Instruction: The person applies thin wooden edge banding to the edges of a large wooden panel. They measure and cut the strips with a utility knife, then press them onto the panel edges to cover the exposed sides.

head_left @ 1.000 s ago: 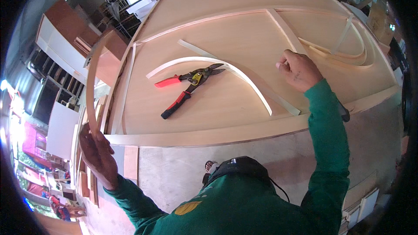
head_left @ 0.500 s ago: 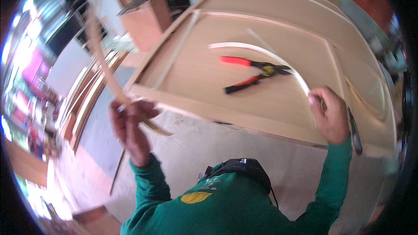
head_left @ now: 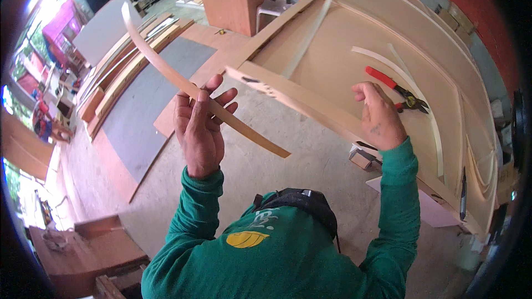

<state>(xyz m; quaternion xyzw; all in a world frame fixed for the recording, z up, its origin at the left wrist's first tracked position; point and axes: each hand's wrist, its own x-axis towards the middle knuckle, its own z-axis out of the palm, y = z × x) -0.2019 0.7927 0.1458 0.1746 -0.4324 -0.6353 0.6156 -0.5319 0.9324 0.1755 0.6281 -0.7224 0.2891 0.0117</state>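
Note:
My left hand (head_left: pixel 200 127) pinches a curved thin wood strip (head_left: pixel 160 66) between thumb and fingers, raised above the floor left of a large framed wooden panel (head_left: pixel 327 102). The strip's pale end points up and left, its tan end down and right. My right hand (head_left: pixel 379 115) hovers over the panel's near edge, fingers loosely bent and nothing visible in them. Just beyond it lie snips (head_left: pixel 411 101) with red handles, one handle partly hidden by the hand. Alongside the snips rests a pale curved strip (head_left: pixel 436 127), with a narrower strip (head_left: pixel 398 58) near its far end.
A black pen-like tool (head_left: pixel 463 194) lies at the panel's right. Stacked boards (head_left: pixel 127 61) and a grey sheet (head_left: pixel 158 99) are on the floor at left. A brown cabinet (head_left: pixel 230 0) stands behind. Wooden pieces (head_left: pixel 83 252) sit at lower left.
My right hand has come off the pale curved strip and moved left, near the snips. My left hand still holds its strip, now tilted further over. The view has shifted left.

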